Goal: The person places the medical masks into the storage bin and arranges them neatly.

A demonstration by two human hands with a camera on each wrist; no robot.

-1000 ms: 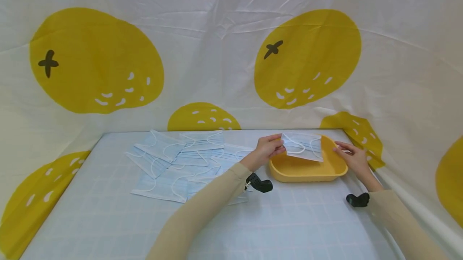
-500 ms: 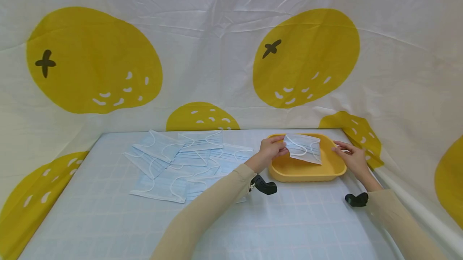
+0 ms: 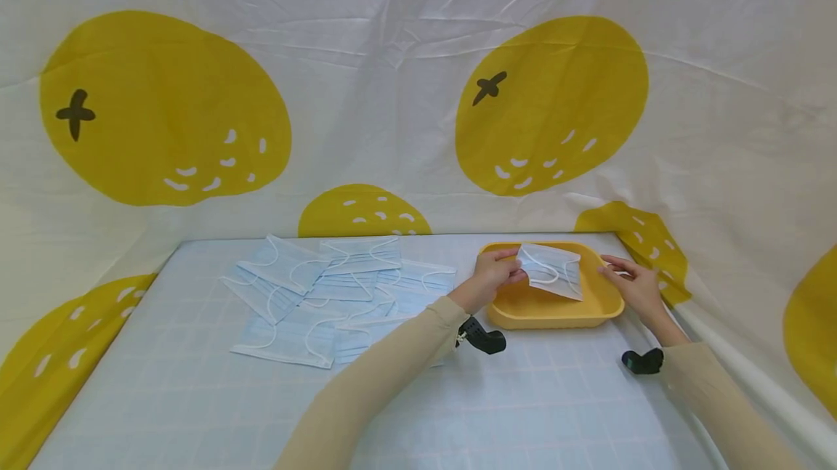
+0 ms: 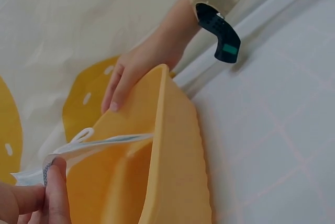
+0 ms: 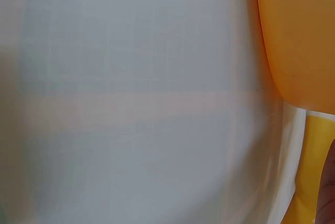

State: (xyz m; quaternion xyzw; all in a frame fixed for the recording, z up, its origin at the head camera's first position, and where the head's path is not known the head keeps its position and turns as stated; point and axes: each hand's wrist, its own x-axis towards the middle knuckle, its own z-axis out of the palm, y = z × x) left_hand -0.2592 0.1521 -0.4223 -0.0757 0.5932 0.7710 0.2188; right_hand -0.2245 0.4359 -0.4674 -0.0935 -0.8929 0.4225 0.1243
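Note:
A pale blue face mask [image 3: 556,271] with white ear loops hangs by its left edge from my left hand [image 3: 487,280]. Thumb and fingers pinch that edge in the left wrist view, where the mask [image 4: 104,143] slants across the mouth of a yellow plastic tub [image 3: 548,322]. My right hand [image 3: 639,291] holds the tub's right end by the rim; the left wrist view shows its fingers [image 4: 121,85] reaching over the edge. Only a sliver of that hand shows in the right wrist view, beside the tub wall [image 5: 303,41].
Several more face masks [image 3: 288,339] lie spread and overlapping left of the tub. A pale checked cloth [image 3: 523,404] covers the table. Behind it and at the sides hangs a white curtain [image 3: 366,107] printed with yellow fruit.
My left hand has moved slightly right, and the mask now hangs a little lower over the tub, more tilted. The right hand has stayed at the rim.

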